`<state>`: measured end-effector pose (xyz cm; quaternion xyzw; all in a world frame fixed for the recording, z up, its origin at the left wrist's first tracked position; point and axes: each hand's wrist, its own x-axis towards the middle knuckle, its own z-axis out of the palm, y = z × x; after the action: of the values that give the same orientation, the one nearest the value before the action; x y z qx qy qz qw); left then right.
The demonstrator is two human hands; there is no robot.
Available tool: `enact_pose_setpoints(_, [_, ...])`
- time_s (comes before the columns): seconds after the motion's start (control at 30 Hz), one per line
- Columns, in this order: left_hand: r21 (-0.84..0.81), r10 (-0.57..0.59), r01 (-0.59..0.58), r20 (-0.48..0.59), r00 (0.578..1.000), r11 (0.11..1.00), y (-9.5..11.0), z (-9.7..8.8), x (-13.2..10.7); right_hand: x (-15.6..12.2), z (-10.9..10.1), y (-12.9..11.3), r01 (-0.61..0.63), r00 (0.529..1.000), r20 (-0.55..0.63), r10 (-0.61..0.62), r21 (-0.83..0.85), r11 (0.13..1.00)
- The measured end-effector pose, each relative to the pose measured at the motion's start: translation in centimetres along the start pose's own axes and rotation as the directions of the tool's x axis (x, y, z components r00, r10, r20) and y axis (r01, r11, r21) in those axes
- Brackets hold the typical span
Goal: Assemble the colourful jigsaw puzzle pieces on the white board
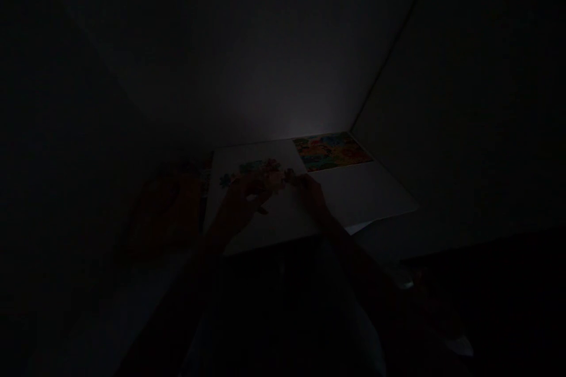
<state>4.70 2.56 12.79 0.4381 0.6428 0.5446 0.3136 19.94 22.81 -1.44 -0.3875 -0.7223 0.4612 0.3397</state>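
The view is very dark. On a white board (283, 215) lies a small cluster of colourful jigsaw puzzle pieces (254, 166), in green, red and pale tones. My left hand (243, 194) rests at the near side of the cluster, its fingers bent and its thumb and forefinger curved towards each other. What they hold, if anything, cannot be made out. Just right of the cluster, my right hand (309, 188) pinches a small dark puzzle piece (289, 175) at its fingertips.
A colourful printed picture (331, 150) lies on the board's far right part. An orange-red object (165, 209), perhaps a bag or box, is left of the board. A pale wall (287, 70) rises behind, and another wall (464, 129) stands at the right.
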Motion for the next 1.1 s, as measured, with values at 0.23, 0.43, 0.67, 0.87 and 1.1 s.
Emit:
enact_pose_setpoints(0.23, [0.412, -0.207, 0.233, -0.107, 0.972, 0.881, -10.8, -1.2, -3.2, 0.6, -0.2, 1.2, 0.087, 0.996, -0.036, -0.087, 0.009, 0.996])
enact_pose_setpoints(0.43, [0.506, -0.004, 0.132, -0.246, 0.969, 0.852, -10.1, 0.2, -2.0, -0.3, -0.4, -0.1, 0.141, 0.989, 0.022, -0.144, 0.102, 0.985])
enact_pose_setpoints(0.67, [-0.075, -0.262, 0.258, -0.038, 0.964, 0.963, -9.3, 2.1, 1.0, -3.6, 1.4, -3.0, 0.101, 0.967, 0.213, -0.138, 0.178, 0.979])
enact_pose_setpoints(0.87, [-0.08, -0.221, 0.211, -0.156, 0.963, 0.974, -10.0, 0.4, -0.3, -4.9, 3.4, -3.0, 0.091, 0.968, 0.212, -0.134, 0.201, 0.975])
enact_pose_setpoints(1.1, [-0.031, -0.189, 0.187, -0.195, 0.962, 0.982, -11.2, -0.8, -1.3, -4.9, 4.2, -3.7, 0.088, 0.974, 0.192, -0.116, 0.147, 0.985])
